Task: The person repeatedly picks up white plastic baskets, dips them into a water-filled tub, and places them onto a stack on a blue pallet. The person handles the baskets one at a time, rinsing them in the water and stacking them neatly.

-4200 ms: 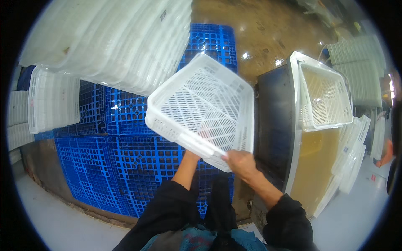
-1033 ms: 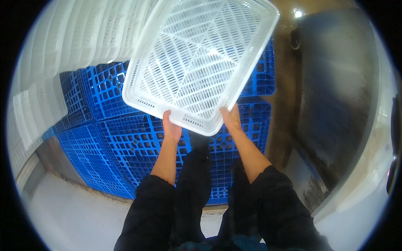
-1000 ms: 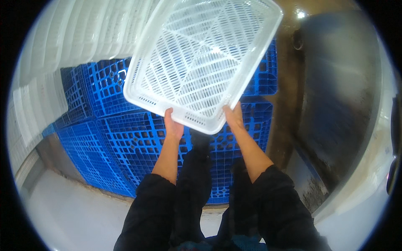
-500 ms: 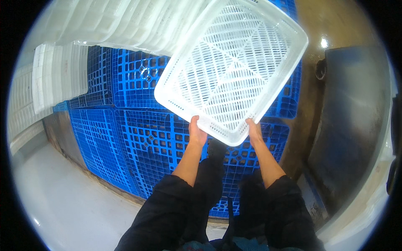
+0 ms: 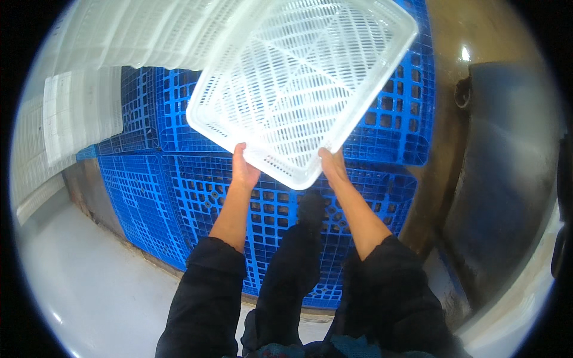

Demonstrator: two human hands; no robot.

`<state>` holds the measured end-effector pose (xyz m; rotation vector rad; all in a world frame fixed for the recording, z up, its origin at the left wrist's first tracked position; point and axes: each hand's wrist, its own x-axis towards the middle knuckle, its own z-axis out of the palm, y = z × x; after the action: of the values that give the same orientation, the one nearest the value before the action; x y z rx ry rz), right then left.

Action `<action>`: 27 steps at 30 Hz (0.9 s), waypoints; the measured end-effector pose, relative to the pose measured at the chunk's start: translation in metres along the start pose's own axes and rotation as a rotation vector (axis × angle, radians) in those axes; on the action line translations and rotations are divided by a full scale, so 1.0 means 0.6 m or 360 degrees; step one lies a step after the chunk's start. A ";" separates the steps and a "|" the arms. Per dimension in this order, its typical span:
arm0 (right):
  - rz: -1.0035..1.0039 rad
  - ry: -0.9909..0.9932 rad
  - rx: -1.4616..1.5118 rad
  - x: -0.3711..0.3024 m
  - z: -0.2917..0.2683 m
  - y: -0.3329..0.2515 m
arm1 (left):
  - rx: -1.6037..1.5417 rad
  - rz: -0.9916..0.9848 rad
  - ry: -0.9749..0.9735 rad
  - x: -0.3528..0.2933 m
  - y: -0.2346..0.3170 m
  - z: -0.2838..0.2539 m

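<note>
A white slotted plastic basket (image 5: 298, 89), shallow and rectangular, is held out in front of me at a slant. My left hand (image 5: 245, 170) grips its near left rim, with the thumb on top and the other fingers hidden underneath. Around the rim by the near right corner my right hand (image 5: 333, 167) is closed in the same way. The basket's inside shows slats and no contents. Its far left side meets or overlaps a long row of stacked white baskets (image 5: 143, 36); I cannot tell whether they touch.
Blue plastic grid pallets (image 5: 209, 209) lie beneath me, with my dark shoe on them. Another stack of white baskets (image 5: 83, 116) stands at the left. A dark, wet-looking panel (image 5: 501, 173) is on the right, beside brown wet floor (image 5: 447, 36). Pale floor (image 5: 101, 268) spreads at lower left.
Both hands have moved left and slightly farther away, carrying the white basket toward the stacked row. My grip on the rim stays the same.
</note>
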<state>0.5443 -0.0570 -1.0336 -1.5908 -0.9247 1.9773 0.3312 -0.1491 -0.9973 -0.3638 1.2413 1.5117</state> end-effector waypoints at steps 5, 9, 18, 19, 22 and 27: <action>-0.0033 0.0096 -0.0040 -0.010 0.003 0.017 | 0.0002 0.0054 0.0032 -0.008 -0.012 -0.001; 0.0103 0.0138 -0.0067 -0.036 -0.022 0.024 | -0.0051 0.0007 0.0085 -0.035 -0.045 -0.006; 0.0454 0.0137 -0.0320 -0.061 -0.041 -0.028 | -0.0202 -0.0196 0.0238 -0.048 -0.049 0.010; 0.0340 0.0154 -0.0223 -0.065 -0.042 -0.031 | -0.0235 -0.0186 0.0241 -0.051 -0.056 0.012; 0.0476 0.0173 -0.0184 -0.066 -0.066 -0.030 | -0.0271 -0.0236 0.0307 -0.065 -0.082 -0.001; 0.0533 0.0393 -0.0196 -0.052 -0.096 -0.024 | -0.0390 -0.0404 0.0366 -0.081 -0.114 0.000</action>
<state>0.6062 -0.0558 -1.0087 -2.1210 -0.7321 1.9002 0.4070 -0.1844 -0.9943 -0.8455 1.1369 1.4308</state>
